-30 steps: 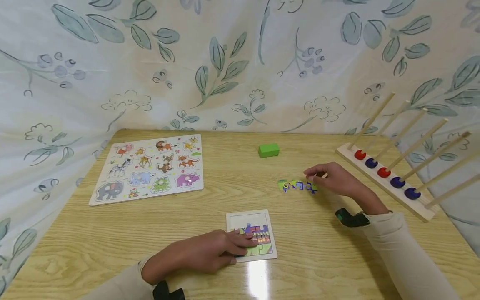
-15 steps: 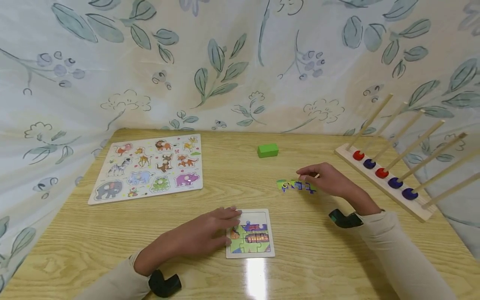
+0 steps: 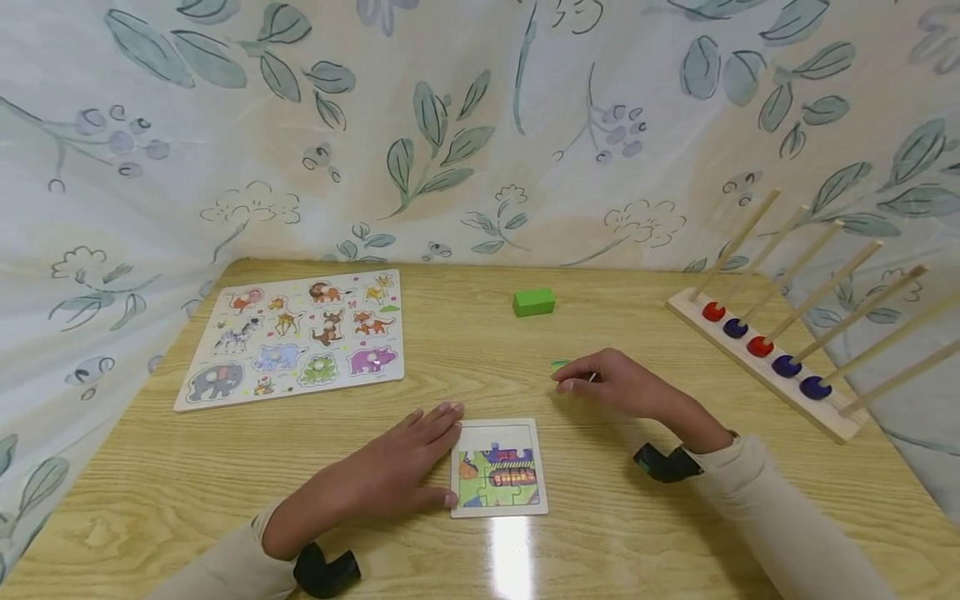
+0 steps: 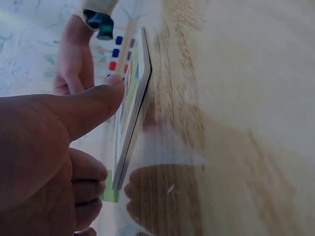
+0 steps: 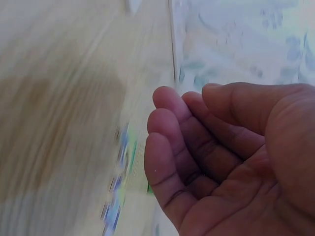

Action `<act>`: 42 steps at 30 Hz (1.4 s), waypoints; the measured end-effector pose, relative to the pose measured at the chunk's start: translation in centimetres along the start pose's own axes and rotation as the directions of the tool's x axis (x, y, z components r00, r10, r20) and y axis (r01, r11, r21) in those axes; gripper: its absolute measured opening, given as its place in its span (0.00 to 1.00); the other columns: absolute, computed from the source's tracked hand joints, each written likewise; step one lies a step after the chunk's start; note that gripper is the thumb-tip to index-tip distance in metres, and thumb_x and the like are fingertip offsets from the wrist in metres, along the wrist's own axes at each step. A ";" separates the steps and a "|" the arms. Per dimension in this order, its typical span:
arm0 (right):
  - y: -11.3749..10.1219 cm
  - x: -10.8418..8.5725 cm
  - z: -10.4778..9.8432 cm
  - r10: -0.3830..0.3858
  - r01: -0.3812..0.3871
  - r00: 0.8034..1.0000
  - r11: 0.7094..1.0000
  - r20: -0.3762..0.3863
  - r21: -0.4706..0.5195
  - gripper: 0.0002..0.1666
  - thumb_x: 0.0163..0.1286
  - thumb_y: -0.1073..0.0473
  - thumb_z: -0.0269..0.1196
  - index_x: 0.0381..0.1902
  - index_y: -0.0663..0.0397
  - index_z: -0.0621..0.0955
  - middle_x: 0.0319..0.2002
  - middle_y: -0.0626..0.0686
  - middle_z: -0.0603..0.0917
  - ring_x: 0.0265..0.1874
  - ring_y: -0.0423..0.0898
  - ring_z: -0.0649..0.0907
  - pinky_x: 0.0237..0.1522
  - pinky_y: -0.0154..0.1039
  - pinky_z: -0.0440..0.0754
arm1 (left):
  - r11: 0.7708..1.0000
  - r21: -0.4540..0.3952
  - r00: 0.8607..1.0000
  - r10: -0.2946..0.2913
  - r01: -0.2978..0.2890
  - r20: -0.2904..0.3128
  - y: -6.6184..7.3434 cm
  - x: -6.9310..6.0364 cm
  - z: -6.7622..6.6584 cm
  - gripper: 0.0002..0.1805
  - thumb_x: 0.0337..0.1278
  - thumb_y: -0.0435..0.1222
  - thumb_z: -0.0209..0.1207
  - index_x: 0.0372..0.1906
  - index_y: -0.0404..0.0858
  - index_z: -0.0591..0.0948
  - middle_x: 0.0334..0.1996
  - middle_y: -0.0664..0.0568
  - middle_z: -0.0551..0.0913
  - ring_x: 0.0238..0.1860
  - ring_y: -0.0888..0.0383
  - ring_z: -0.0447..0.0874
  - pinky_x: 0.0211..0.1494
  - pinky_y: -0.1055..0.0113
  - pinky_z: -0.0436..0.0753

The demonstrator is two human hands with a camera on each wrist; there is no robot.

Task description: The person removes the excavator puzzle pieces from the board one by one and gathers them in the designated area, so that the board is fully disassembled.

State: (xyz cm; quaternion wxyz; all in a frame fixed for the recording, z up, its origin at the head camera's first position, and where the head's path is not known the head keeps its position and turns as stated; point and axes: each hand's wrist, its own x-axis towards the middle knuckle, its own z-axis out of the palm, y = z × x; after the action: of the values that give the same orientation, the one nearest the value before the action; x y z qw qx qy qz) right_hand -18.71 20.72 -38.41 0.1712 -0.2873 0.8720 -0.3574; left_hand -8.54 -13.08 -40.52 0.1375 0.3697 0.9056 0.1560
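A small square jigsaw tray [image 3: 498, 437] lies near the table's front, its lower part filled with colourful pieces and a bare strip along its far side. My left hand [image 3: 390, 467] rests at the tray's left edge, fingers straight and thumb at the near corner. To the right of the tray my right hand [image 3: 618, 383] hovers over loose jigsaw pieces [image 5: 115, 191], which it mostly hides in the head view. Its fingers are loosely bent, and the right wrist view shows nothing between them.
An animal peg puzzle board [image 3: 300, 337] lies at the back left. A green block [image 3: 534, 302] sits at the back middle. Along the right edge stands a wooden rack [image 3: 772, 367] with upright dowels and red and blue rings. Patterned cloth [image 3: 480, 125] hangs behind the table.
My left hand has lifted off the puzzle pieces and slid left to the tray's edge. My right hand has moved left and nearer, now covering the loose pieces.
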 end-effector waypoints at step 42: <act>-5.6 1.5 7.6 -0.203 0.195 0.952 0.979 0.229 0.060 0.12 0.73 0.63 0.58 0.48 0.57 0.85 0.43 0.45 0.86 0.37 0.34 0.80 0.41 0.32 0.80 | 0.997 0.002 0.994 -0.080 0.081 -0.072 1.4 0.8 0.8 0.41 0.61 0.54 0.61 0.67 0.27 0.69 0.73 0.41 0.60 0.74 0.48 0.52 0.75 0.50 0.48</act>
State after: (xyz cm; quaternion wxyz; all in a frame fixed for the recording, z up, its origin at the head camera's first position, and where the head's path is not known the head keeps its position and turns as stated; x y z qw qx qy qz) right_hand -13.92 12.62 -39.74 0.2409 -0.4106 0.8057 -0.3524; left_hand -7.88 -11.41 -40.82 0.1100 0.3275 0.9245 0.1611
